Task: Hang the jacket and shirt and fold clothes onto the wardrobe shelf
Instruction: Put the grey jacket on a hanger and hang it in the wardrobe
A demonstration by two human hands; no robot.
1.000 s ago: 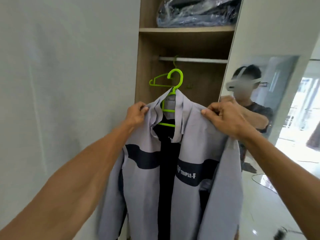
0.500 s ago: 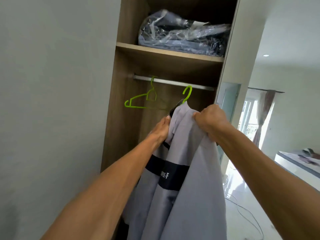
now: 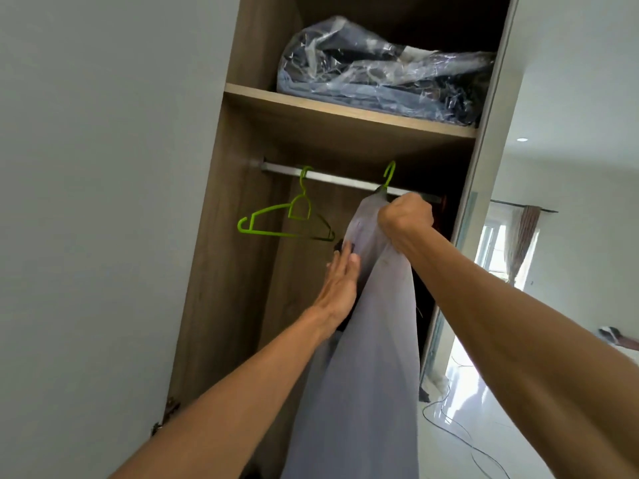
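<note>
Jacket dangling straight down, collar clamped in fingers of right hand. Hook just above those fingers, right at the rod, probably not seated yet. Left hand flat on the cloth lower down, fingers straight.

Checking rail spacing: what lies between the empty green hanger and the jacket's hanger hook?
Head view: only bare rail between empty hanger and jacket's hook; nothing hangs there.
</note>
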